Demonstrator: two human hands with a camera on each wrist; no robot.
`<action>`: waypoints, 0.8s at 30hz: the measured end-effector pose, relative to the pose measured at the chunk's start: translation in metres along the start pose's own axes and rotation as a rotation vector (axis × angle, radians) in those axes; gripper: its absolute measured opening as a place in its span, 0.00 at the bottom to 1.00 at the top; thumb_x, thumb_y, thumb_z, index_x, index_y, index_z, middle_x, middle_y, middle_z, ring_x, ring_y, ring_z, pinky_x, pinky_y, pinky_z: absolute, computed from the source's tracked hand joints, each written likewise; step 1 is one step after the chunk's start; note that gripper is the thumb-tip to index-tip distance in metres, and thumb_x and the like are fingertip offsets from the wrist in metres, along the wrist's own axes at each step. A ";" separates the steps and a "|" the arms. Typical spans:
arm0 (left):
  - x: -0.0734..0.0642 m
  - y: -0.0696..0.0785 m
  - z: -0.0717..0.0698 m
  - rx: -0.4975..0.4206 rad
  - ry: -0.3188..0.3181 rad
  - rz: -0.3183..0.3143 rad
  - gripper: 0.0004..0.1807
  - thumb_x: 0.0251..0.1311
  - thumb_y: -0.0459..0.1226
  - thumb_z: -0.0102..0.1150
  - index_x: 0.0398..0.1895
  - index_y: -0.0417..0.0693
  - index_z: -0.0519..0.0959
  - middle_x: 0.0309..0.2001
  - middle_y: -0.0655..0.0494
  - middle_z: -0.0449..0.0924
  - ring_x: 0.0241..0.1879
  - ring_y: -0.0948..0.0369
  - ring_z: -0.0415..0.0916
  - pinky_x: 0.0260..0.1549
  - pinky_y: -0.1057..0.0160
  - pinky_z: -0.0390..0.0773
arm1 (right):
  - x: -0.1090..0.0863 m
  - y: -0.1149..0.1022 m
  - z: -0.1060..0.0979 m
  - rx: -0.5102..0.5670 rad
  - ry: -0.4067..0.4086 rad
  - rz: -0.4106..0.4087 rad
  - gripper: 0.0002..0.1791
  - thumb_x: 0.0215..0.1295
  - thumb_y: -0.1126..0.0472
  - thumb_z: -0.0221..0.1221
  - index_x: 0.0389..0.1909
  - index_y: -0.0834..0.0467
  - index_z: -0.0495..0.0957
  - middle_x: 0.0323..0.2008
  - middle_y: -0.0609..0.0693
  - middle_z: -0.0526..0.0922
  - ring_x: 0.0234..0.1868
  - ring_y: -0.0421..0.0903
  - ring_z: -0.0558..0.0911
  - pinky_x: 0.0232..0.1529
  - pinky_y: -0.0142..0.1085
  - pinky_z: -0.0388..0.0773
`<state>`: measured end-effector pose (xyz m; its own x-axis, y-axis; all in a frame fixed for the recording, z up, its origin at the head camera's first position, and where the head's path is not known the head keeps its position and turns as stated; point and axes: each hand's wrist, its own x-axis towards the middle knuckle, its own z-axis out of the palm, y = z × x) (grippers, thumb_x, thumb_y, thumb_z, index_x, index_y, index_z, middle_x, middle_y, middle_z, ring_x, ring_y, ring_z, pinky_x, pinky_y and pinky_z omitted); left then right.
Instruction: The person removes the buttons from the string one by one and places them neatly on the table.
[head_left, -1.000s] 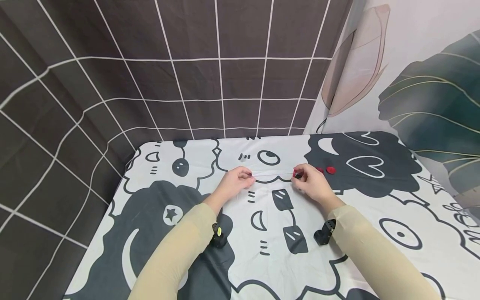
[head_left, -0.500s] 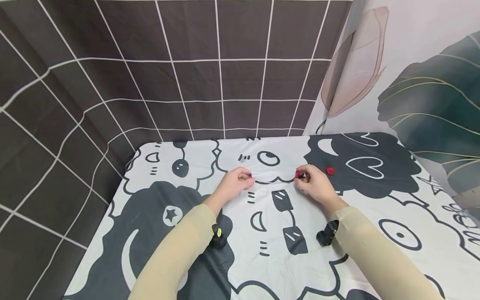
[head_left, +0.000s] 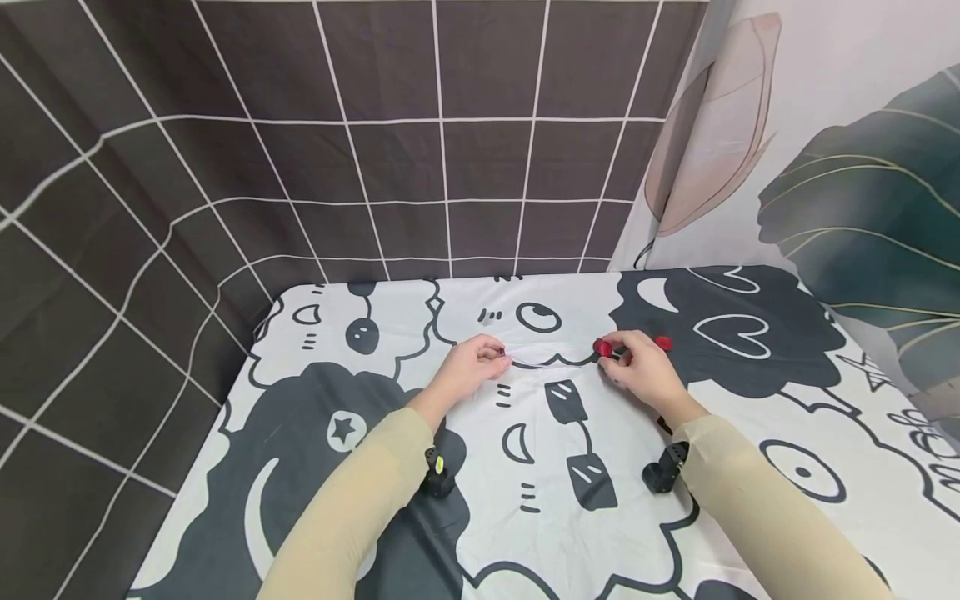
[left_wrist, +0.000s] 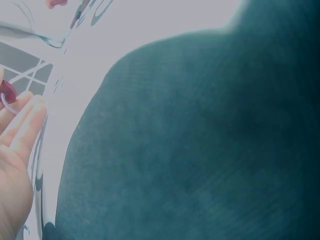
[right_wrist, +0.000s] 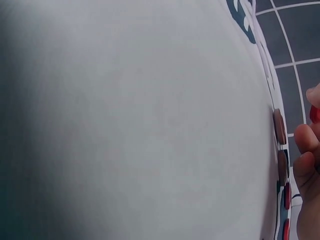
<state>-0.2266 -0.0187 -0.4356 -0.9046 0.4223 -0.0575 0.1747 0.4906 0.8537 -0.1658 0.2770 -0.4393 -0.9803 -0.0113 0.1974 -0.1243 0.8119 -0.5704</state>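
My left hand (head_left: 474, 367) pinches a small dark red button (left_wrist: 8, 92), mostly hidden by the fingers in the head view. A thin white string (left_wrist: 8, 104) passes at this button in the left wrist view. Between thumb and fingertips, my right hand (head_left: 643, 371) holds a bright red button (head_left: 602, 347) at about the same height on the cloth. The string runs faintly across the gap between the two hands. Only the right hand's fingertips and a bit of red show at the edge of the right wrist view.
Another red button (head_left: 663, 342) lies just beyond my right hand. Several round discs (right_wrist: 279, 126) line up on the cloth in the right wrist view. A black-and-white cartoon cloth (head_left: 555, 533) covers the table, with a dark grid curtain (head_left: 390, 158) behind.
My right hand has drifted slightly right, and the red button in its fingers now shows more fully. The string, earlier straight and taut, looks slacker. My left hand stays in place.
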 end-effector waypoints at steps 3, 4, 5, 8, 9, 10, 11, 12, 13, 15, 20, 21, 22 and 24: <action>0.000 -0.001 0.001 0.003 0.000 0.003 0.18 0.58 0.47 0.62 0.48 0.50 0.77 0.40 0.58 0.81 0.34 0.65 0.79 0.38 0.62 0.75 | -0.001 0.002 -0.001 -0.002 0.006 -0.004 0.19 0.57 0.60 0.62 0.50 0.59 0.75 0.44 0.56 0.73 0.31 0.47 0.73 0.32 0.39 0.71; 0.000 -0.001 0.001 0.004 0.000 0.004 0.17 0.58 0.47 0.61 0.48 0.50 0.77 0.40 0.58 0.81 0.34 0.65 0.79 0.38 0.62 0.75 | -0.001 0.003 -0.002 -0.001 0.010 -0.009 0.19 0.57 0.61 0.62 0.50 0.59 0.75 0.44 0.57 0.73 0.32 0.47 0.73 0.33 0.39 0.71; 0.000 -0.001 0.001 0.005 0.000 0.006 0.17 0.58 0.47 0.61 0.47 0.50 0.77 0.40 0.58 0.80 0.34 0.65 0.79 0.39 0.62 0.75 | -0.002 0.004 -0.002 -0.001 0.016 -0.010 0.19 0.57 0.61 0.62 0.50 0.60 0.75 0.44 0.57 0.73 0.32 0.47 0.73 0.33 0.39 0.71; 0.000 0.000 0.001 0.005 0.002 0.006 0.16 0.58 0.47 0.62 0.47 0.51 0.77 0.40 0.58 0.80 0.35 0.64 0.78 0.39 0.61 0.75 | -0.003 0.007 -0.004 -0.004 0.029 -0.010 0.19 0.57 0.61 0.62 0.50 0.61 0.75 0.43 0.56 0.73 0.32 0.47 0.73 0.33 0.39 0.71; 0.000 0.000 0.001 0.007 0.004 0.007 0.16 0.58 0.47 0.62 0.46 0.51 0.77 0.40 0.58 0.80 0.35 0.64 0.78 0.39 0.62 0.75 | -0.003 0.009 -0.005 -0.003 0.034 -0.008 0.19 0.57 0.61 0.62 0.50 0.61 0.75 0.42 0.56 0.73 0.32 0.47 0.73 0.33 0.39 0.71; 0.000 0.000 0.002 0.007 0.005 0.006 0.16 0.58 0.47 0.62 0.46 0.51 0.77 0.40 0.58 0.80 0.35 0.64 0.78 0.39 0.62 0.75 | -0.004 0.010 -0.005 -0.005 0.035 -0.006 0.19 0.58 0.62 0.62 0.50 0.62 0.74 0.42 0.56 0.73 0.32 0.47 0.73 0.33 0.39 0.71; 0.000 0.000 0.002 0.007 0.007 0.006 0.16 0.58 0.46 0.62 0.46 0.51 0.77 0.40 0.58 0.80 0.35 0.64 0.78 0.39 0.62 0.75 | -0.004 0.011 -0.006 -0.007 0.035 0.000 0.19 0.58 0.61 0.62 0.50 0.61 0.74 0.42 0.56 0.73 0.32 0.47 0.73 0.33 0.39 0.71; 0.001 0.000 0.002 0.008 0.009 0.005 0.16 0.58 0.46 0.62 0.46 0.51 0.77 0.40 0.58 0.80 0.35 0.64 0.78 0.39 0.62 0.75 | -0.004 0.012 -0.006 -0.009 0.032 0.003 0.19 0.58 0.61 0.62 0.50 0.62 0.74 0.42 0.56 0.73 0.33 0.47 0.72 0.34 0.39 0.71; 0.001 0.000 0.002 0.009 0.011 0.004 0.16 0.58 0.46 0.62 0.46 0.51 0.77 0.40 0.58 0.80 0.35 0.64 0.78 0.39 0.62 0.75 | -0.004 0.013 -0.007 -0.010 0.030 0.005 0.19 0.58 0.61 0.62 0.50 0.62 0.74 0.42 0.56 0.73 0.33 0.47 0.72 0.34 0.40 0.71; 0.001 0.000 0.003 0.010 0.012 0.004 0.16 0.58 0.47 0.62 0.47 0.51 0.77 0.40 0.58 0.80 0.35 0.65 0.78 0.40 0.61 0.75 | -0.005 0.015 -0.008 -0.011 0.028 0.015 0.19 0.58 0.61 0.62 0.50 0.62 0.74 0.43 0.56 0.72 0.34 0.48 0.72 0.34 0.40 0.70; 0.002 -0.001 0.003 0.017 0.012 -0.004 0.17 0.57 0.47 0.63 0.46 0.52 0.76 0.40 0.58 0.80 0.35 0.65 0.78 0.40 0.61 0.75 | -0.007 0.018 -0.012 -0.010 0.027 0.041 0.20 0.58 0.62 0.61 0.51 0.63 0.73 0.44 0.57 0.72 0.35 0.48 0.72 0.35 0.39 0.70; 0.002 -0.001 0.003 0.018 0.011 -0.007 0.17 0.57 0.47 0.63 0.46 0.52 0.76 0.40 0.58 0.80 0.35 0.65 0.78 0.40 0.61 0.75 | -0.007 0.019 -0.013 -0.009 0.030 0.042 0.20 0.58 0.62 0.61 0.51 0.63 0.73 0.44 0.57 0.72 0.35 0.48 0.72 0.35 0.39 0.70; 0.003 -0.001 0.003 0.016 0.009 -0.008 0.16 0.57 0.47 0.63 0.46 0.52 0.76 0.40 0.59 0.80 0.35 0.65 0.78 0.40 0.61 0.75 | -0.007 0.019 -0.013 -0.007 0.033 0.042 0.20 0.58 0.62 0.61 0.52 0.63 0.73 0.44 0.57 0.72 0.35 0.48 0.72 0.35 0.39 0.71; 0.003 -0.001 0.003 0.013 0.005 -0.009 0.16 0.57 0.48 0.63 0.45 0.52 0.76 0.40 0.59 0.80 0.35 0.65 0.78 0.39 0.61 0.75 | -0.007 0.019 -0.014 0.000 0.042 0.036 0.21 0.58 0.63 0.61 0.52 0.64 0.72 0.43 0.57 0.72 0.34 0.49 0.72 0.34 0.38 0.71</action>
<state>-0.2281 -0.0159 -0.4386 -0.9081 0.4141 -0.0627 0.1714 0.5039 0.8466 -0.1594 0.3010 -0.4404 -0.9769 0.0423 0.2096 -0.0888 0.8115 -0.5776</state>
